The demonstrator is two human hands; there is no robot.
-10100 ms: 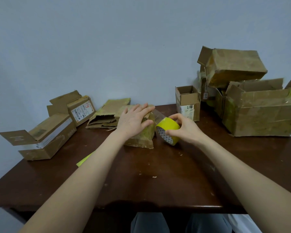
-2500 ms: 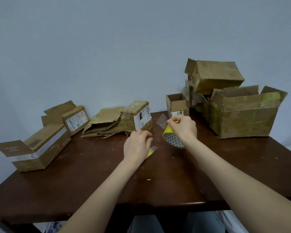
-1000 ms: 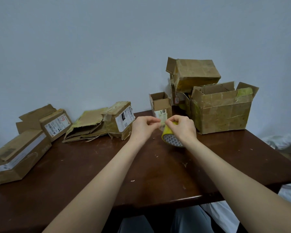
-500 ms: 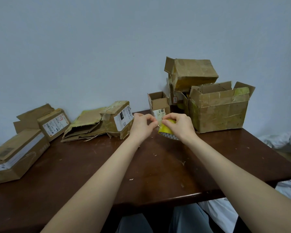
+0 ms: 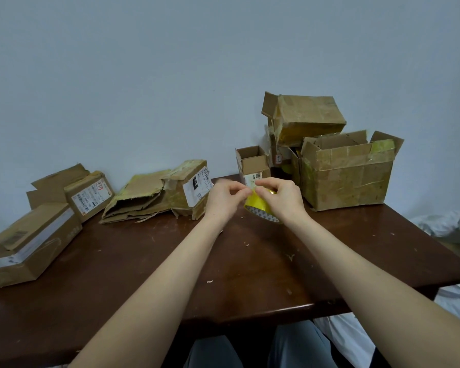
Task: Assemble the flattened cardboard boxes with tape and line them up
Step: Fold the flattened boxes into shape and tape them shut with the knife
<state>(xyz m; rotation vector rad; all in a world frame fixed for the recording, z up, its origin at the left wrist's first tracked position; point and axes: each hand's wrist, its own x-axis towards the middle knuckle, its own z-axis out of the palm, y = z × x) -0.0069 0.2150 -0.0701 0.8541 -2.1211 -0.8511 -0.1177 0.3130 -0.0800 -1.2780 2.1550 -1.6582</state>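
Note:
My right hand (image 5: pixel 282 199) grips a yellow tape roll (image 5: pixel 258 209) just above the dark wooden table (image 5: pixel 250 274). My left hand (image 5: pixel 225 199) meets it at the roll's top, fingertips pinching at the tape's edge. Left of my hands lies a taped box with a white label (image 5: pixel 191 188), leaning on a stack of flattened cardboard (image 5: pixel 138 197). A small open box (image 5: pixel 252 164) stands just behind my hands.
A large open box (image 5: pixel 345 173) sits at the back right with another box (image 5: pixel 306 116) piled on top behind it. Two boxes lie at the left: a labelled one (image 5: pixel 87 195) and a long one (image 5: pixel 29 243). White cloth (image 5: pixel 449 227) lies beyond the table's right edge.
My left hand came up from the table to the tape roll and now pinches at its top edge. The roll has tilted in my right hand. The view shifted slightly.

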